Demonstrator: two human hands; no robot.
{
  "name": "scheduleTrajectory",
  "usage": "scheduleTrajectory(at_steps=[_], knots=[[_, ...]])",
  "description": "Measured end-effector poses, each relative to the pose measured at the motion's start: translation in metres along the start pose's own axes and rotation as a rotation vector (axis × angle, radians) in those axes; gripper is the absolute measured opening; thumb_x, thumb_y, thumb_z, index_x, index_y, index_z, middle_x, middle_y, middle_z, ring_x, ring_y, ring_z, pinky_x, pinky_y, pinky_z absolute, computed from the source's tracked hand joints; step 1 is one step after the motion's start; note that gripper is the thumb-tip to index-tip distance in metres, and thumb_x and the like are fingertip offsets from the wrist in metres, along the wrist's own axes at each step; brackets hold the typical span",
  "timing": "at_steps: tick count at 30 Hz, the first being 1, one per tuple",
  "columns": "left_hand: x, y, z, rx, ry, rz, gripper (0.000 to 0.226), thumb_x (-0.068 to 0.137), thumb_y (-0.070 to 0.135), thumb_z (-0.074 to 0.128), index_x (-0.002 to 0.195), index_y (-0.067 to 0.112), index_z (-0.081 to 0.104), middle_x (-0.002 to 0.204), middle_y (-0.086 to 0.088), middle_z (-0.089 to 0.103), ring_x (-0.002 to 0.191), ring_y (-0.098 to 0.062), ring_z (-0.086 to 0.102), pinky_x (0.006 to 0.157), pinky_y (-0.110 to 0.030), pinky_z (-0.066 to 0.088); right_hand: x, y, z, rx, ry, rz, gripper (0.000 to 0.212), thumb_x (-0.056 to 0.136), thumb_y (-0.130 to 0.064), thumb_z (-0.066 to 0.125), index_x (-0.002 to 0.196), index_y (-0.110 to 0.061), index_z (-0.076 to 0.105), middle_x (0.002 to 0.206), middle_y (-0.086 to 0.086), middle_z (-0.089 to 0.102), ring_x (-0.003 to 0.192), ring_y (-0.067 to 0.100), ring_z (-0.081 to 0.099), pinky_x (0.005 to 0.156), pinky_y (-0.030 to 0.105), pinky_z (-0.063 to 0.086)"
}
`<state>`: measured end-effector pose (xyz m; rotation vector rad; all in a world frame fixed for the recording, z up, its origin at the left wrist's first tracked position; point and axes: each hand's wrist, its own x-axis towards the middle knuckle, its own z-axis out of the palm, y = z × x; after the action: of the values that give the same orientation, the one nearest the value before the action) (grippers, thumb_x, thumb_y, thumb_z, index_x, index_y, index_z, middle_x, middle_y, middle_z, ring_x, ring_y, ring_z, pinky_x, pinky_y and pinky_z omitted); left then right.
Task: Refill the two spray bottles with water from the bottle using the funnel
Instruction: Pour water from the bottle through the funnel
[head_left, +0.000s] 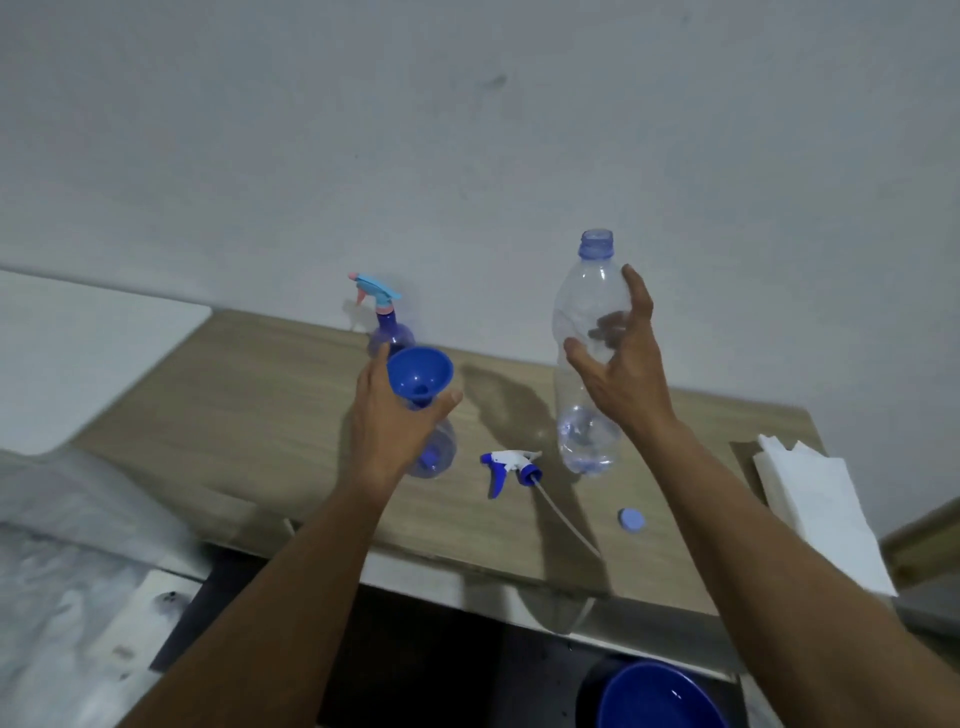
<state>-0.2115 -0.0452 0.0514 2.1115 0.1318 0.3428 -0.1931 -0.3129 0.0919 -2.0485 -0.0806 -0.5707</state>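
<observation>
Two hands are up over the pale wooden table (249, 415), each at a different bottle. The left hand (395, 421), at the centre of the frame, grips the neck of a clear round spray bottle (436, 452), thumb on one side and fingers on the other. A blue plastic funnel (421, 371) sits in that neck, bowl upward.

The right hand (618, 364), right of centre, is spread wide and curved around a tall clear plastic water bottle (587, 410), thumb in front and fingers visible through the plastic behind. I cannot tell whether it actually presses the bottle. The bottle stands upright on the table, uncapped, with only a little water at its base.

Between the two bottles lies a white and blue trigger head (511, 465), its tube trailing toward the lower right. A light blue screw cap (631, 518) rests just beyond the tube. Behind the funnel, against the wall, stands a purple translucent spray bottle (389, 325) with its pink and blue head on. White paper napkins (810, 499) lie at the right edge, and a dark blue bowl (660, 696) shows at the bottom.

This looks like the pouring step for the near spray bottle. The next move calls for a firm hold on the water bottle, then tipping its mouth over the funnel while the left hand steadies the neck.
</observation>
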Motion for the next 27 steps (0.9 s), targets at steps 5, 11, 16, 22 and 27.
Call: scheduleTrajectory(at_steps=[5, 11, 16, 22, 27], knots=[[0.000, -0.001, -0.007, -0.134, -0.015, -0.058, 0.069, 0.065, 0.050, 0.082, 0.126, 0.037, 0.052, 0.113, 0.014, 0.064, 0.102, -0.007, 0.063, 0.084, -0.029, 0.053, 0.025, -0.047, -0.003, -0.152, -0.303, -0.156, 0.096, 0.083, -0.027, 0.076, 0.150, -0.055, 0.013, 0.111, 0.008, 0.052, 0.091, 0.010, 0.063, 0.084, 0.026, 0.049], [0.003, -0.002, -0.015, -0.147, -0.055, -0.072, 0.058, 0.071, 0.038, 0.083, 0.122, 0.032, 0.056, 0.105, 0.012, 0.067, 0.096, -0.009, 0.064, 0.076, -0.021, 0.050, 0.032, -0.074, 0.021, -0.473, -0.677, -0.214, 0.096, 0.083, -0.030, 0.073, 0.144, -0.067, 0.008, 0.107, 0.008, 0.047, 0.087, 0.027, 0.064, 0.086, 0.043, 0.055], [0.008, -0.002, -0.021, -0.146, -0.091, -0.079, 0.049, 0.066, 0.035, 0.085, 0.106, 0.039, 0.057, 0.100, 0.011, 0.068, 0.091, -0.010, 0.066, 0.083, -0.033, 0.055, 0.035, -0.080, 0.030, -0.695, -0.832, -0.213, 0.096, 0.085, -0.032, 0.071, 0.139, -0.072, 0.003, 0.110, 0.005, 0.044, 0.089, 0.030, 0.064, 0.086, 0.047, 0.054], [0.010, 0.004, -0.028, -0.158, -0.129, -0.075, 0.049, 0.069, 0.032, 0.086, 0.105, 0.039, 0.053, 0.098, 0.015, 0.064, 0.090, -0.008, 0.063, 0.072, -0.016, 0.046, 0.040, -0.087, 0.035, -0.896, -0.887, -0.246, 0.094, 0.087, -0.033, 0.071, 0.144, -0.067, 0.004, 0.115, 0.005, 0.043, 0.082, 0.026, 0.059, 0.080, 0.042, 0.055], [0.010, 0.004, -0.030, -0.152, -0.140, -0.064, 0.048, 0.068, 0.032, 0.086, 0.104, 0.039, 0.054, 0.097, 0.015, 0.065, 0.091, -0.009, 0.063, 0.078, -0.021, 0.050, 0.040, -0.095, 0.036, -0.948, -0.887, -0.270, 0.093, 0.087, -0.031, 0.069, 0.146, -0.065, 0.006, 0.113, 0.004, 0.043, 0.077, 0.022, 0.056, 0.072, 0.034, 0.052]])
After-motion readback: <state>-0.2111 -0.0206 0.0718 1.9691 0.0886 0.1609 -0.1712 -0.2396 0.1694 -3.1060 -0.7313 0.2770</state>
